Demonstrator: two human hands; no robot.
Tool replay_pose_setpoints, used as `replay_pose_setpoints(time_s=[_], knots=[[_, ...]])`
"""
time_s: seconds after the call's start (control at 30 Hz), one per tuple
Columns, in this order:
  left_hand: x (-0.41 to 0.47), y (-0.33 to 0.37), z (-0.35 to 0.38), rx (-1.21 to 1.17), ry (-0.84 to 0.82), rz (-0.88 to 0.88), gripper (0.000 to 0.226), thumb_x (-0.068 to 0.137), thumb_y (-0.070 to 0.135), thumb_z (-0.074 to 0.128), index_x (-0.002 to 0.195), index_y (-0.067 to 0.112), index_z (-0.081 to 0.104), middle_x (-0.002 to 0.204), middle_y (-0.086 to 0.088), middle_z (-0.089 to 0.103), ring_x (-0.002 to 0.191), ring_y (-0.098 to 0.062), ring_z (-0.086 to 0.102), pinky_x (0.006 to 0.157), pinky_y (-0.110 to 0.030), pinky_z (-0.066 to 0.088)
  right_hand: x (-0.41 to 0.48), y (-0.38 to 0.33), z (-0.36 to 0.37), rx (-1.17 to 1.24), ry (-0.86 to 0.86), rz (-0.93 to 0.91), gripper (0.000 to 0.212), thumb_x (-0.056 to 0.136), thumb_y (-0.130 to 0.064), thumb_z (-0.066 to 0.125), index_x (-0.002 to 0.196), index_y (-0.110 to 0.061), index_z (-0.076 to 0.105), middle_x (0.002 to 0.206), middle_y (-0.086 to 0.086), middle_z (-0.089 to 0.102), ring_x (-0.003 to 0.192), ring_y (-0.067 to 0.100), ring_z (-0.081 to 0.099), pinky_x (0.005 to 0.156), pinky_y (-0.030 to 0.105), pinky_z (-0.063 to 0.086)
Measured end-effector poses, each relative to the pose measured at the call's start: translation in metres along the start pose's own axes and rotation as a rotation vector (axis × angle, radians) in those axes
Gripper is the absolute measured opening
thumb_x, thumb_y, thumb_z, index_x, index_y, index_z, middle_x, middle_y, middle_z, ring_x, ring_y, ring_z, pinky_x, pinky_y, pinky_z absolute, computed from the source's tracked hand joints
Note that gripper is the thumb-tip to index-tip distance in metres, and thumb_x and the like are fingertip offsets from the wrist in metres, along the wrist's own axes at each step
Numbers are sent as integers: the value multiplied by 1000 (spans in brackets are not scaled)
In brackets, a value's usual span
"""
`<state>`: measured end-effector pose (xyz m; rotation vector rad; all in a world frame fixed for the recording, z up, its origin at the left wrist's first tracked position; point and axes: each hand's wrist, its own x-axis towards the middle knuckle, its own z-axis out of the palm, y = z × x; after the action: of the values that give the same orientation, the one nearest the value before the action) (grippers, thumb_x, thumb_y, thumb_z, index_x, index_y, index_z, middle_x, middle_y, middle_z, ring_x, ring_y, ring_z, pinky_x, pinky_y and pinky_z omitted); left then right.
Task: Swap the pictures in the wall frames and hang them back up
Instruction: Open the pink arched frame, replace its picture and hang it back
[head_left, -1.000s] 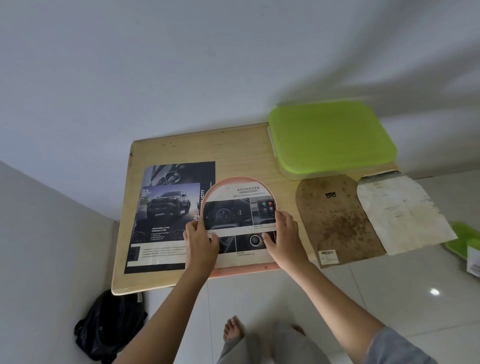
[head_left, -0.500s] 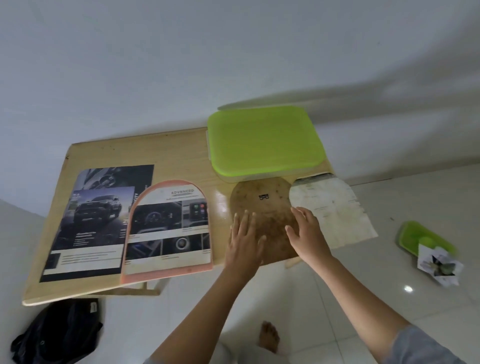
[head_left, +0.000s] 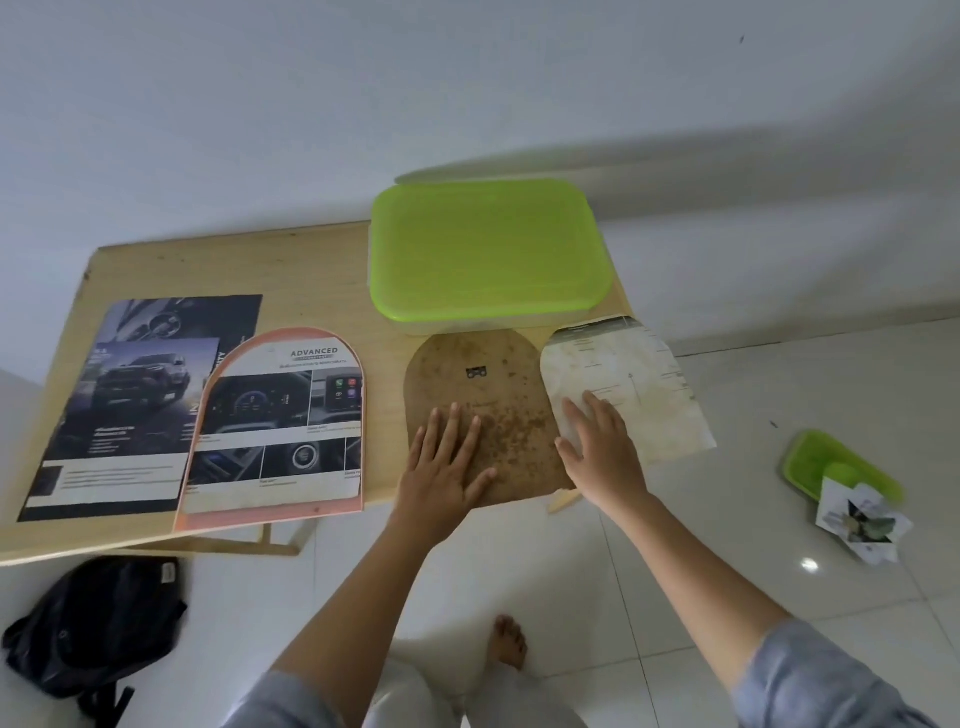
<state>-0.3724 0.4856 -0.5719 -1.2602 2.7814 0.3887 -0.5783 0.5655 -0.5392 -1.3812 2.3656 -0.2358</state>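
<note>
Roughly midway, by the look of things. Off the wall and opened up: an arched pink frame (head_left: 275, 426), lying flat with a car-interior print showing inside its rim, apparently the new picture in place. Just right of it and apart from it, the brown backing board (head_left: 488, 384), small metal hanger facing up, not yet fitted back. Pressed flat on the board's near half: left hand (head_left: 441, 467), fingers straight and spread, gripping nothing. Likewise flat and spread wide: right hand (head_left: 597, 447), lying across the board's right edge and onto a stained old sheet (head_left: 639, 384), holding neither. Probably the removed picture, that sheet, overhanging the table's right end. Further left, a dark car brochure (head_left: 140, 400), its right edge tucked under the frame. Left to do, as a judgement: setting the board onto the frame, closing it, hanging it up. No second frame and no wall hook in view, so no telling about any other frame. Underneath it all, a pale wooden table (head_left: 234, 265) against a plain white wall, with a green-lidded plastic box (head_left: 488, 249) at the far right, meeting the board's far tip. Below: glossy white floor tiles, a black bag (head_left: 93, 623) under the near left corner, a bare foot (head_left: 506, 639), and to the right a small green tray (head_left: 841, 462) with crumpled printed paper (head_left: 862, 519) against it.
</note>
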Motion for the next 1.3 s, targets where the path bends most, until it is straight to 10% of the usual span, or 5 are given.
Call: replay_pose_setpoints(time_s=[0.4, 0.63, 0.8, 1.3], knots=[[-31, -15, -4, -65, 12, 53, 73, 89, 67, 10, 147, 23, 13, 156, -7, 9, 144, -21, -9, 118, -38, -4, 4, -2, 0, 43, 29, 2, 51, 96, -26, 43, 144, -17, 29, 155, 10, 16, 144, 28, 9, 116, 41, 16], [-27, 10, -32, -247, 9, -387, 81, 89, 61, 34, 149, 18, 2, 157, -9, -10, 145, -28, -3, 112, -45, 25, -14, -27, 4, 170, 227, -51, 42, 91, -18, 52, 131, -6, 47, 135, 13, 47, 126, 29, 41, 100, 39, 42], [-22, 17, -36, -385, -25, -509, 98, 81, 59, 55, 149, 16, -1, 156, -13, -10, 144, -31, -5, 114, -44, 17, -27, -39, 18, 236, 156, -55, 49, 89, -16, 55, 135, -2, 42, 138, 14, 45, 130, 28, 37, 105, 37, 36], [-13, 13, -53, -845, 247, -681, 65, 78, 16, 71, 136, 10, 42, 129, -10, 36, 124, -25, 35, 108, -38, 32, -25, -53, 3, 639, 262, 254, 46, 89, -11, 57, 133, -8, 46, 128, 14, 45, 115, 23, 51, 92, 22, 40]])
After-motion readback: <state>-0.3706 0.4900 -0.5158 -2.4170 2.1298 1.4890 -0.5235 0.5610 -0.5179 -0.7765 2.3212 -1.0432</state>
